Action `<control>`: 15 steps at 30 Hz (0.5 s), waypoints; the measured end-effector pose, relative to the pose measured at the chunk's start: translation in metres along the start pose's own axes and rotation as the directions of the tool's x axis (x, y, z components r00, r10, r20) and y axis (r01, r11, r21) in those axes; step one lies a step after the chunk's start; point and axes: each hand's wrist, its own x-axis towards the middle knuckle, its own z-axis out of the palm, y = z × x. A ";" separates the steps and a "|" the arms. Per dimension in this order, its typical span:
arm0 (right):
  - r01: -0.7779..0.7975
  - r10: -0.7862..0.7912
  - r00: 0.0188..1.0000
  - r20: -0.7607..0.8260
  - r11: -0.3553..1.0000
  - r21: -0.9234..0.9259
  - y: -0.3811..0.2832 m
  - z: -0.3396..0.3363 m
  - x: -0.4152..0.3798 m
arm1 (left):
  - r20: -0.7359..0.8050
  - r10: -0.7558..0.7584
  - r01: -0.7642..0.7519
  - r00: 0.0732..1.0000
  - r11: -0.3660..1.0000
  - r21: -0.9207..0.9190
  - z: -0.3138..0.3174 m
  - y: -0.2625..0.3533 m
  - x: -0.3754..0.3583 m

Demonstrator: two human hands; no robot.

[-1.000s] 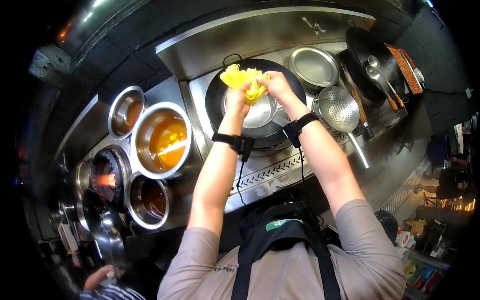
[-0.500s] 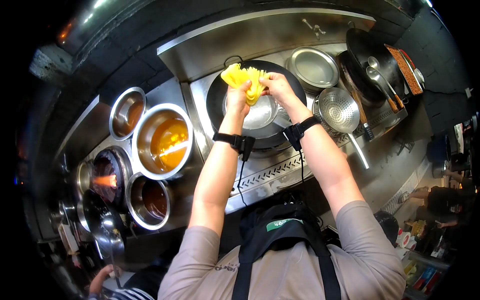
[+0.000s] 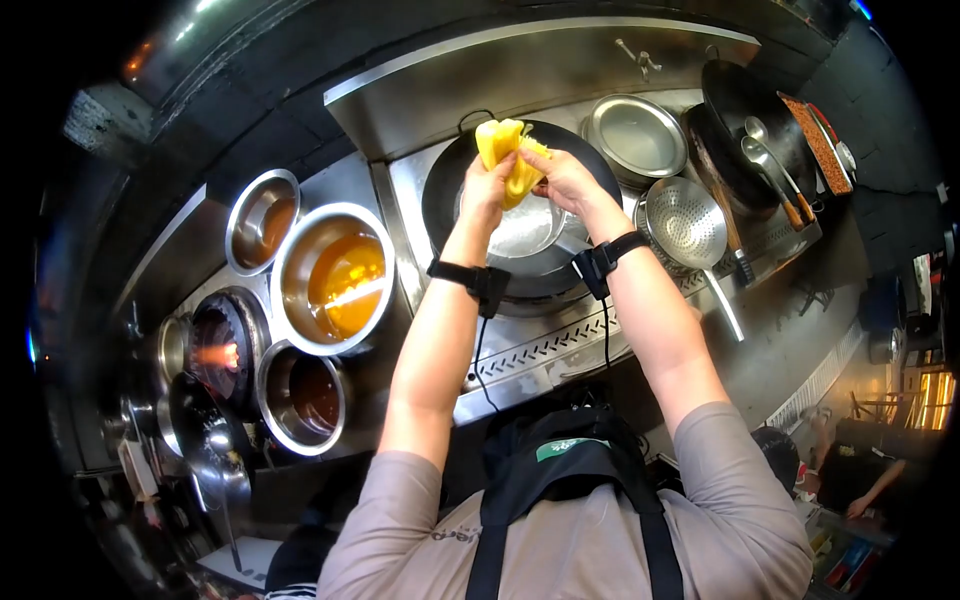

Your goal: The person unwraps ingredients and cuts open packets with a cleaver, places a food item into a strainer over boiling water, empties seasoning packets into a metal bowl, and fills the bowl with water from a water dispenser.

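A bundle of yellow noodles (image 3: 499, 142) is bunched between my two hands over a dark wok (image 3: 447, 190). My left hand (image 3: 484, 190) is closed round the left side of the noodles, thumb across them. The fingers of my right hand (image 3: 570, 183) pinch the bundle's right side, close to the left fingertips. Below my hands, pale liquid (image 3: 525, 229) shows in the wok, and what looks like a ladle (image 3: 570, 243) rests there, partly hidden by my right wrist.
To the right stand a steel pot (image 3: 637, 138), a perforated strainer (image 3: 688, 224) and another wok (image 3: 735, 110) with ladles (image 3: 766, 160). Leftward are steel bowls of amber (image 3: 345, 285) and dark liquid (image 3: 315, 392), beside a burner with a flame (image 3: 218, 356).
The noodles, fanned out and hanging loose before, are now gathered into a tighter, more upright bundle. My hands have drawn closer together. The person at lower left has mostly left view.
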 end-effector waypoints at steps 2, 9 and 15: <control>-0.064 0.061 0.990 0.126 0.998 0.020 0.000 -0.005 0.000 | -0.019 -0.005 0.005 1.000 1.000 0.001 -0.006 0.004 -0.001; 0.063 -0.061 0.998 0.016 0.973 -0.222 0.003 -0.004 0.000 | -0.024 -0.017 0.014 1.000 0.995 -0.096 -0.010 0.002 0.001; -0.094 0.102 0.992 0.072 0.990 -0.103 -0.001 -0.001 0.003 | 0.103 -0.076 0.091 0.992 0.986 -0.141 -0.014 -0.008 0.000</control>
